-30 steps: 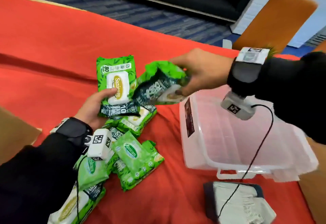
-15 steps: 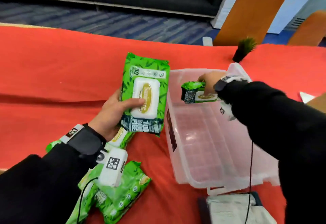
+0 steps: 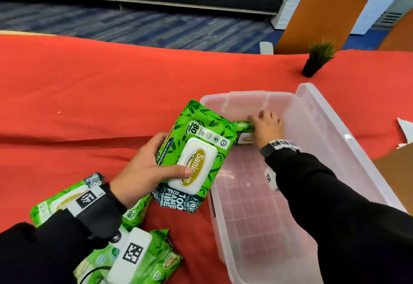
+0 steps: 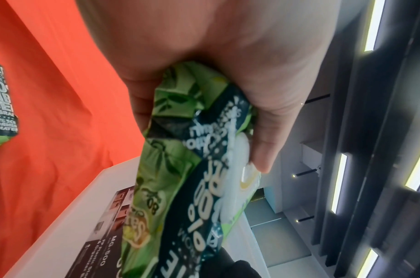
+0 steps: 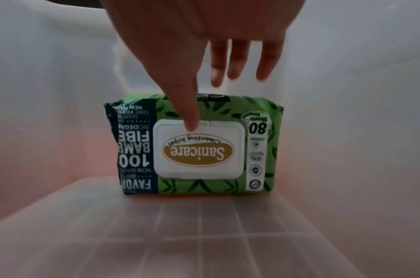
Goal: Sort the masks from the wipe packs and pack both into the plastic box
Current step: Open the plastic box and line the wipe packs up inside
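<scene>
A clear plastic box point(image 3: 250, 93) stands open on the red cloth, its lid point(image 3: 335, 127) hinged back to the right. One green wipe pack point(image 5: 199, 146) stands on its long edge against the box's far wall point(image 5: 61, 75). My right hand point(image 3: 264, 123) is inside the box above it. Its thumb touches the pack's white flap and the other fingers point(image 5: 228, 67) are straight and clear of the pack. My left hand point(image 3: 174, 153) grips a second green wipe pack point(image 3: 196, 156) over the box's left rim, thumb on its flap point(image 4: 263, 150). No masks are in view.
More green wipe packs point(image 3: 145, 259) lie in a heap at the lower left under my left forearm. A small potted plant point(image 3: 317, 60) stands beyond the box. Brown cardboard point(image 3: 397, 165) sits at the right edge. The box floor point(image 3: 257, 228) near me is bare.
My right hand has gone down to the box's far end and stood its pack there, its fingers now straightened. My left hand has carried its pack rightwards to the box rim.
</scene>
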Action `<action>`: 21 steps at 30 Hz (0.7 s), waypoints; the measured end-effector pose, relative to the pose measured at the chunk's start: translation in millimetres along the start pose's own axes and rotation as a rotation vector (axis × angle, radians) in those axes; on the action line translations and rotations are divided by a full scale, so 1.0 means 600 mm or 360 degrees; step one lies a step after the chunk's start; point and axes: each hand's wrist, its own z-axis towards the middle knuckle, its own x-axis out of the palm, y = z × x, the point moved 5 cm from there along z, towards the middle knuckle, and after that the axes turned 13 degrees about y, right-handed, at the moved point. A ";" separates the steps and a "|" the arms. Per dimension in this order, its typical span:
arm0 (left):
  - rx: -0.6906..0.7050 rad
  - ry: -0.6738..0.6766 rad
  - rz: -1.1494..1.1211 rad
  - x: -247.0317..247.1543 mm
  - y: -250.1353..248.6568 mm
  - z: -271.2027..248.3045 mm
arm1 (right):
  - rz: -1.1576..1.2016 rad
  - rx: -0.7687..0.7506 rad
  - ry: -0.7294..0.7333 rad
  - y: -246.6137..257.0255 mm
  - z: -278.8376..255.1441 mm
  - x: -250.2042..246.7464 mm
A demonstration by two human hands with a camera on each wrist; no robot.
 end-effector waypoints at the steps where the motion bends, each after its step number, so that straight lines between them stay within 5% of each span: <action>1: 0.0004 -0.0018 -0.0015 0.001 -0.002 0.003 | 0.0144 0.0049 0.0051 -0.007 0.001 0.004; 4: 0.0024 -0.0047 0.0031 0.007 -0.017 0.008 | 0.0584 0.0117 0.0285 -0.018 0.000 -0.002; 9: 0.0031 -0.0033 0.0399 0.019 -0.049 0.032 | 0.1714 0.0124 0.0153 -0.009 -0.044 -0.113; 12: 0.0017 -0.0001 0.0780 0.043 -0.075 0.055 | 0.2131 -0.0174 0.0027 0.029 -0.106 -0.224; 14: 0.0053 0.0031 0.1001 0.067 -0.096 0.072 | 0.1981 -0.0616 0.0077 0.068 -0.156 -0.301; 17: 0.0110 0.0029 0.1232 0.097 -0.116 0.102 | 0.0831 -0.1071 0.0467 0.129 -0.223 -0.340; 19: 0.0153 0.0025 0.1208 0.111 -0.116 0.119 | 0.0183 -0.0997 0.0530 0.136 -0.231 -0.320; 21: 0.0184 -0.0033 0.1109 0.114 -0.104 0.129 | -0.0006 -0.0835 0.0610 0.120 -0.217 -0.291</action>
